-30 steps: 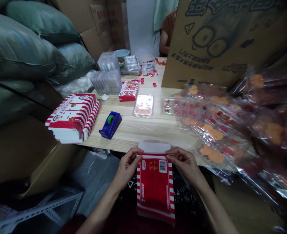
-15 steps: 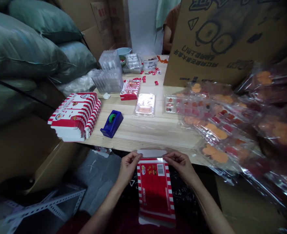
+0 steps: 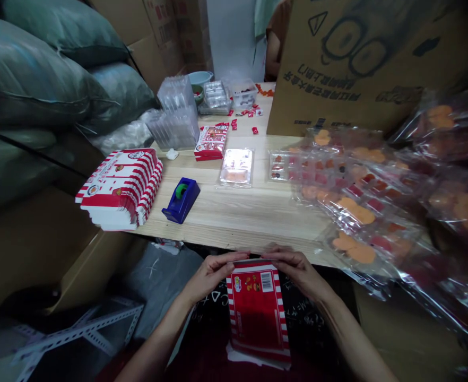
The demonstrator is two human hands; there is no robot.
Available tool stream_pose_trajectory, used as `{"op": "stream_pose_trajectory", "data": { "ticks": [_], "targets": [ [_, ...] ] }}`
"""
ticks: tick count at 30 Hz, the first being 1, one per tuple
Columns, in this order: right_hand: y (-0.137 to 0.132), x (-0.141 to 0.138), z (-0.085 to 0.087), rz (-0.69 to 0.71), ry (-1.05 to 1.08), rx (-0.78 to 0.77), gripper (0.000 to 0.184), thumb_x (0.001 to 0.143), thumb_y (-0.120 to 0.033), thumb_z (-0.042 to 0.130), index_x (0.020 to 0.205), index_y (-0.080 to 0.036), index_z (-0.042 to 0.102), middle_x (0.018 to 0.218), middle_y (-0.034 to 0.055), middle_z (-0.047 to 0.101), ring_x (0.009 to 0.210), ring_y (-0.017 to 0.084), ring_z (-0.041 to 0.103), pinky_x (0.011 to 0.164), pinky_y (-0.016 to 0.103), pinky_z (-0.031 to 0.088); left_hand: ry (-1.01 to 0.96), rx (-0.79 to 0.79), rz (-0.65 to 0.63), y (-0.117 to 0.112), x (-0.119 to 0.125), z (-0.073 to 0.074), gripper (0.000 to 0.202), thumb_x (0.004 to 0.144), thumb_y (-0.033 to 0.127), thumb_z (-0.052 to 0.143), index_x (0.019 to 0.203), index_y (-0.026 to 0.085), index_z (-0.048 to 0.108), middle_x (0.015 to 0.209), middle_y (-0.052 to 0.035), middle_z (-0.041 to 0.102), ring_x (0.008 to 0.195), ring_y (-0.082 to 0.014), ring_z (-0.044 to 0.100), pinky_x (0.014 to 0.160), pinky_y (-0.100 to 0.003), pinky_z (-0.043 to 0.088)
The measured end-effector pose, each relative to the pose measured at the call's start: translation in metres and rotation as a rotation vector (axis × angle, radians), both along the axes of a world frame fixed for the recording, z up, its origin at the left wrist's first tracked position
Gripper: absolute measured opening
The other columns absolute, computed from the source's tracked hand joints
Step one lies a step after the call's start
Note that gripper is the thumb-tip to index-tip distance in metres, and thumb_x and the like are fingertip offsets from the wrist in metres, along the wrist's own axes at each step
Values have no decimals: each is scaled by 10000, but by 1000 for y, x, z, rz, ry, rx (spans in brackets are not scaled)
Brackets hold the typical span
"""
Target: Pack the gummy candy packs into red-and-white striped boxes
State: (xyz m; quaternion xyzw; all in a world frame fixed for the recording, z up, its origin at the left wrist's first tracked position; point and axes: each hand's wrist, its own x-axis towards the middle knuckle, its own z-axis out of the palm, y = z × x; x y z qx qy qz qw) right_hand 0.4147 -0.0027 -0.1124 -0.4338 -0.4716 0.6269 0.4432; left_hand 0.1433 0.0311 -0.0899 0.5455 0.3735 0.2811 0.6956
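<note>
1. red box [image 3: 257, 318]: just on the near side of the table [image 3: 234, 215]; left hand [image 3: 216, 271] and right hand [image 3: 297, 269] pinch its far-end corners.
2. press both corners evenly; uneven pressure would likely crease the box.
3. clear pack [image 3: 236, 168]: on the table, containing an orange piece.
4. clear bin [image 3: 244, 98]: farther back, containing dark pieces.

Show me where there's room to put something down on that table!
The biggest bare patch of wooden table lies beyond the red box, between the blue tape dispenser and the bagged packs. A narrower strip separates those packs from the single clear pack. It's crowded where those packs lie and around the plastic trays.
</note>
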Motion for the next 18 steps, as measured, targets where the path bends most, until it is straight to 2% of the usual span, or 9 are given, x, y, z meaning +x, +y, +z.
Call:
{"op": "stream_pose_trajectory", "data": {
  "ticks": [3, 6, 10, 12, 15, 18],
  "targets": [
    [-1, 3, 4, 36, -56, 83, 204, 917, -423, 735, 1085, -344, 819, 1155, 50, 741, 1153, 254, 647, 1001, 425, 524, 84, 77, -6, 0, -1, 1, 299, 953, 357, 650, 1201, 258, 784, 1328, -95, 722, 1276, -300, 653, 1133, -488, 465],
    [0, 4, 15, 87, -89, 50, 211, 901, -459, 748, 1073, -357, 813, 1245, 48, 746, 1224, 268, 640, 1039, 482, 515, 88, 88, -24, 3, 2, 5, 271, 955, 361, 644, 1143, 253, 807, 1274, -100, 750, 1220, -300, 688, 1078, -479, 516],
    [6, 1, 25, 44, -103, -41, 215, 888, -490, 751, 911, -294, 836, 1122, 64, 799, 1062, 258, 720, 958, 452, 558, 85, 132, -95, 11, 6, 15, 270, 946, 357, 665, 1147, 246, 806, 1306, -107, 734, 1245, -309, 672, 1082, -477, 505],
    [8, -1, 26, 46, -108, -70, 218, 863, -474, 778, 967, -290, 835, 1118, 61, 804, 1038, 252, 731, 948, 436, 562, 99, 138, -100, 14, 8, 17, 268, 954, 355, 655, 1148, 246, 805, 1273, -109, 751, 1208, -302, 692, 1065, -472, 513],
    [9, -1, 24, 69, -130, -89, 317, 837, -468, 800, 1108, -303, 809, 1143, 59, 806, 1041, 260, 739, 946, 447, 568, 116, 127, -118, 18, 10, 16, 310, 936, 349, 682, 1214, 245, 774, 1271, -120, 750, 1144, -301, 718, 977, -452, 561],
    [12, -2, 20, 43, -141, -123, 315, 844, -485, 783, 1105, -310, 809, 1060, 49, 827, 932, 259, 764, 863, 452, 598, 140, 134, -97, 22, 12, 13, 327, 936, 363, 686, 1236, 257, 762, 1244, -123, 761, 1103, -305, 732, 911, -435, 585]
  ]
}}
